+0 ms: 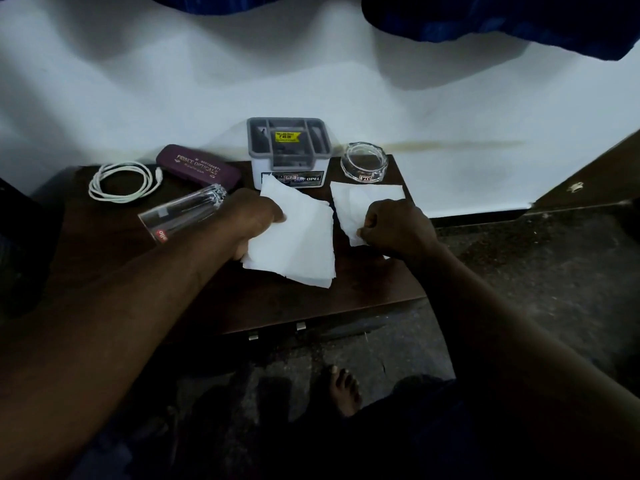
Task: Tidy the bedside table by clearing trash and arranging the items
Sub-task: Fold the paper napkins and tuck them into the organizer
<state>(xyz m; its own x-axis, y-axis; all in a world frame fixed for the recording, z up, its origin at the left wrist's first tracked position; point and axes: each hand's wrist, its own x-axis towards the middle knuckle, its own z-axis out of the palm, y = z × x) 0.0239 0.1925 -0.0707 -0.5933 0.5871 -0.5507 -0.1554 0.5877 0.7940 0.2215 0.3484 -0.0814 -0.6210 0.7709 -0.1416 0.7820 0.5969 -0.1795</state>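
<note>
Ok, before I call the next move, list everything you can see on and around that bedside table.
bedside table: 1, dark brown, centre of view
cable: 1, white, coiled, back left
spectacle case: 1, maroon, back, right of cable
glass tumbler: 1, clear, on its side, left
organiser box: 1, grey and white, back centre
glass ashtray: 1, clear, back right
large tissue: 1, white, centre
small tissue: 1, white, right of large tissue
foot: 1, bare, on floor below table
left grip: holds large tissue
right grip: pinches small tissue
</note>
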